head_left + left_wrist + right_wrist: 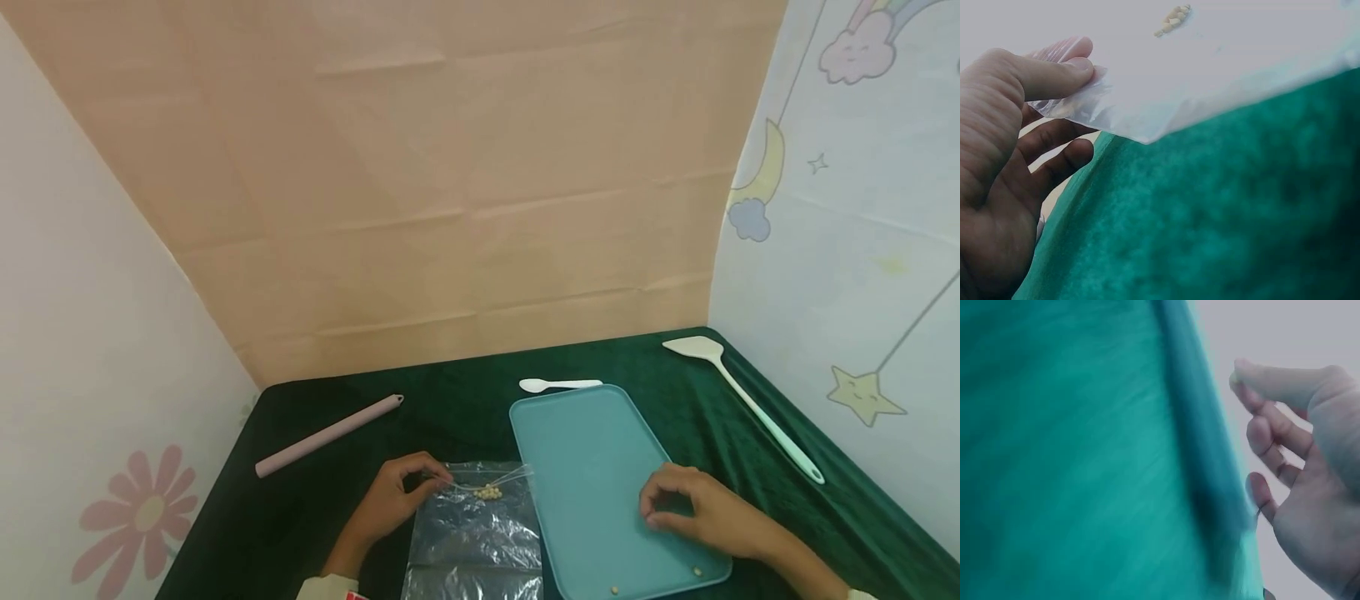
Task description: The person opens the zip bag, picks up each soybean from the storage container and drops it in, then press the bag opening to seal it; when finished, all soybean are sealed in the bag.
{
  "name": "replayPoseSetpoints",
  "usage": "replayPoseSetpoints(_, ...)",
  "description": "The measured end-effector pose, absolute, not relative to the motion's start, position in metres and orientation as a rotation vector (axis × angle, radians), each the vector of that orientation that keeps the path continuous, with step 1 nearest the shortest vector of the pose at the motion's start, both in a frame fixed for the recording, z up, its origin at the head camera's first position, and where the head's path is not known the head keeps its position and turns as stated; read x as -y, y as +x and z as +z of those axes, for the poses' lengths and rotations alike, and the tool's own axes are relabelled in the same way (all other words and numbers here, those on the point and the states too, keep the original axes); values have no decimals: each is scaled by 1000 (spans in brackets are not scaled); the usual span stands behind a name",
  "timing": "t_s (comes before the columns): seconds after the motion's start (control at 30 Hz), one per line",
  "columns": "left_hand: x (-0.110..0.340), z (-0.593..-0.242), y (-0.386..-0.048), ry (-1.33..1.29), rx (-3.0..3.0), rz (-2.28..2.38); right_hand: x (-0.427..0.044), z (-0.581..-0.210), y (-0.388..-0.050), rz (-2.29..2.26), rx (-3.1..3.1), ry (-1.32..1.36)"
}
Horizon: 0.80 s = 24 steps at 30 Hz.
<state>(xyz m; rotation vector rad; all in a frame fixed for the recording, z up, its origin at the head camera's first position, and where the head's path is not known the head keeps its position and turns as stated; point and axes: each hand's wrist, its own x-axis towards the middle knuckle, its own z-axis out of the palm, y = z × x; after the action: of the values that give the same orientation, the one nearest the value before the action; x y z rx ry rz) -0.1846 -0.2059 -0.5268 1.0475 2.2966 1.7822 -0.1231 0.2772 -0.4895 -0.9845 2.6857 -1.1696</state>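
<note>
A clear plastic bag [476,533] lies on the cloth, its mouth edge lifted at one corner. Between thumb and forefinger my left hand [401,492] pinches that edge, as the left wrist view also shows. Several pale yellow soybeans [488,492] lie clustered inside the bag near its mouth. Above the right part of the blue tray [592,483] is my right hand [697,508], thumb and forefinger tips together. In the right wrist view a small pale soybean [1233,379] shows between those tips. Two loose soybeans remain on the tray, one [614,590] at its near edge and another [697,572] near the right corner.
A pink rolling pin [330,435] lies at the left on the green cloth [457,400]. Behind the tray is a small white spoon [558,385]. Along the right edge rests a long pale spatula [750,400]. Walls stand behind and at both sides.
</note>
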Motion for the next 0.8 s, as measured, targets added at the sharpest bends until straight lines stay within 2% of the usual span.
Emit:
replayPoseSetpoints(0.27,208,-529,-187,1046,-2300,1794,-234,-478,-161,-1325,-2659,-638)
replayPoseSetpoints(0.6,205,-533,-187,1076,-2241,1830,-142,-462,-192,-1444,-2548,-758)
replayPoseSetpoints(0.8,206,-533,-188,1066,-2252,1825,-115,-465,-195,-1391,-2554,-856)
